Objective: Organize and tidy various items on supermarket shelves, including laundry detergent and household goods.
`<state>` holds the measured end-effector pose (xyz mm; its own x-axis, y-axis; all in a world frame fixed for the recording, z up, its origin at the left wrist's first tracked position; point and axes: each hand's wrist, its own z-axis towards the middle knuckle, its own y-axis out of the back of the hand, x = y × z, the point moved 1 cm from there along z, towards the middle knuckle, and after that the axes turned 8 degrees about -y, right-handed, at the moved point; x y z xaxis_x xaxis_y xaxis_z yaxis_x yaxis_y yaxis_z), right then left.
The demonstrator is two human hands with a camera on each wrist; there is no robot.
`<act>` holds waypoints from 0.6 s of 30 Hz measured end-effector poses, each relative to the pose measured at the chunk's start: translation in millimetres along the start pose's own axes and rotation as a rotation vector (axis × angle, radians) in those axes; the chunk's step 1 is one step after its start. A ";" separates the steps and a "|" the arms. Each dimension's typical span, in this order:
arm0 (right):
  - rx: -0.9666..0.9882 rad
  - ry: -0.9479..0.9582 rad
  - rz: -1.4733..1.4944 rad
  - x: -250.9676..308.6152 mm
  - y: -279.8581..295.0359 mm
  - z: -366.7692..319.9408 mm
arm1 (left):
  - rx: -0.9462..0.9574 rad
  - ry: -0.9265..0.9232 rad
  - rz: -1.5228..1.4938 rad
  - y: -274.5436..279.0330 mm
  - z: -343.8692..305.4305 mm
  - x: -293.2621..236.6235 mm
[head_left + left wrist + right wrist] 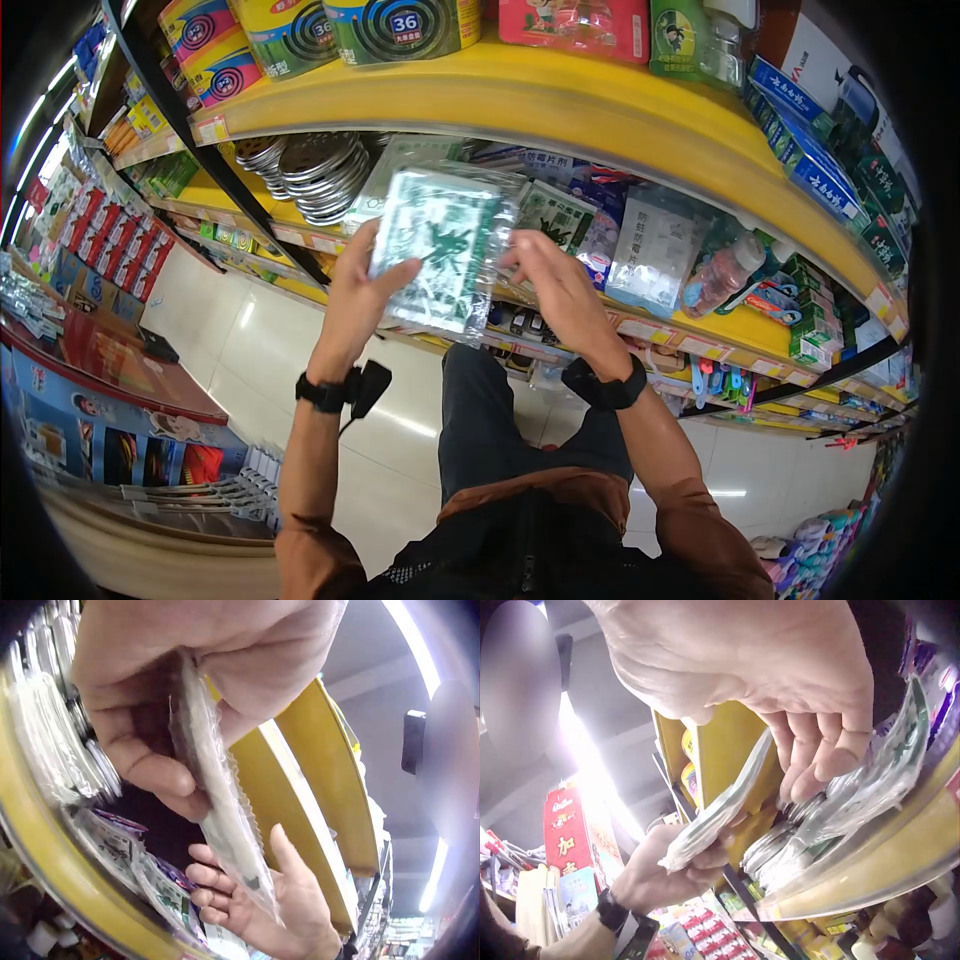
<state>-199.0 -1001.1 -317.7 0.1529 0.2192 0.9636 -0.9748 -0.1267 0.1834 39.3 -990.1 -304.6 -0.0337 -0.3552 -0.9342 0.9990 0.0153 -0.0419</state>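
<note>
A green and white packet (pixel 440 250) in clear plastic is held up in front of the shelf. The left hand (pixel 365 290) grips its left side, thumb on the front face and fingers behind. In the left wrist view the left hand (pixel 187 697) pinches the packet (pixel 232 840), seen edge-on. Beside the packet's right edge is the right hand (pixel 560 295), its fingers loosely bent. The right wrist view shows the right hand (pixel 780 682) holding nothing, a gap between it and the packet (pixel 724 810).
Similar packets (pixel 555 215) lie on the yellow shelf behind, beside stacked metal discs (pixel 322 175) and a white packet (pixel 648 250). Mosquito coil boxes (pixel 405 30) stand on the shelf above. At the lower left is a display with blue boxes (pixel 100 420).
</note>
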 end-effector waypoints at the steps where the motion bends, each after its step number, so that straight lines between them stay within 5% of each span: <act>1: 0.044 -0.045 -0.126 16.1 1.1 -0.4 | 0.097 0.007 0.040 -6.3 8.6 1.6; 4: -0.052 -0.195 -0.344 17.2 0.8 8.0 | 0.334 -0.008 0.043 -22.6 36.1 18.5; 7: -0.196 -0.089 -0.348 -12.4 17.1 17.1 | 0.143 -0.275 0.665 -20.3 69.7 14.9; 8: -0.265 -0.074 -0.384 -13.8 24.1 18.5 | 0.145 -0.277 0.664 -12.1 85.3 17.7; 9: -0.204 -0.330 -0.499 -11.3 33.7 26.8 | 0.146 -0.449 0.984 1.5 101.5 23.6; 10: -0.207 -0.329 -0.498 -17.4 33.6 36.1 | 0.142 -0.622 1.302 12.5 110.9 31.0; 12: -0.230 0.082 -0.217 -32.7 31.2 52.7 | 0.154 -0.596 1.481 23.9 117.3 46.5; 13: -0.136 -0.130 -0.198 -24.5 31.8 57.3 | 0.170 -0.577 1.656 25.3 124.9 54.0; 16: -0.243 -0.092 -0.357 -23.9 18.2 68.0 | 0.154 -0.656 1.674 27.0 129.9 67.9; 17: -0.217 -0.013 -0.412 -15.4 17.0 67.3 | 0.267 -0.169 1.566 25.8 133.5 58.5; 18: -0.225 -0.020 -0.409 -20.8 16.0 67.4 | 0.279 -0.175 1.566 26.7 137.0 63.3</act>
<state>-206.9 -1072.9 -321.8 0.5330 0.1885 0.8248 -0.8444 0.1802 0.5045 67.8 -1140.2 -316.3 0.9660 -0.2519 0.0587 0.0186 0.2943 0.9555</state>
